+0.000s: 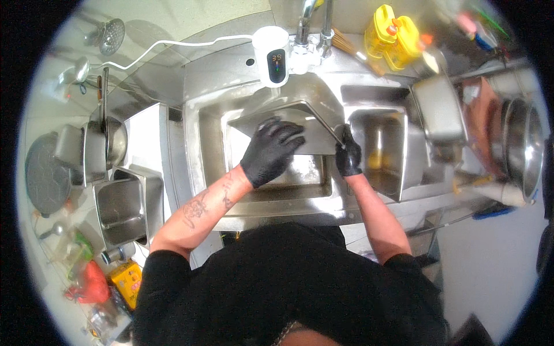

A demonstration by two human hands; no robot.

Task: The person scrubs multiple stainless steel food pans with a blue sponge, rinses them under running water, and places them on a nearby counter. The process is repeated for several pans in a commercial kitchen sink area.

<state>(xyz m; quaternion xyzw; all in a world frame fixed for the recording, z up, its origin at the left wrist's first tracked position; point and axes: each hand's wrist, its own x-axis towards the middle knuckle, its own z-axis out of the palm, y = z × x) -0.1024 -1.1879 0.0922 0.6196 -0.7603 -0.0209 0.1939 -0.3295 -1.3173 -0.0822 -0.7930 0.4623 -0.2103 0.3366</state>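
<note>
Over the left basin of a stainless steel sink [193, 151], a steel pan or tray [298, 145] is tilted, its rim towards the tap. My right hand [348, 151], in a black glove, grips the pan's right edge. Above the pan's inner face is my left hand [275, 149], gloved too, with its fingers spread and slightly curled; whether it touches the metal is unclear. A white electric water heater [271, 56] with a lit display stands behind the pan, its spout pointing down at the basin.
A rectangular steel container [376, 151] sits right of the basin, another [439, 108] farther right beside large steel bowls [523, 149]. Yellow jugs [391, 39] stand behind, near a bundled brush [350, 45]. At left are a deep steel pan [121, 212] and a white board [145, 138].
</note>
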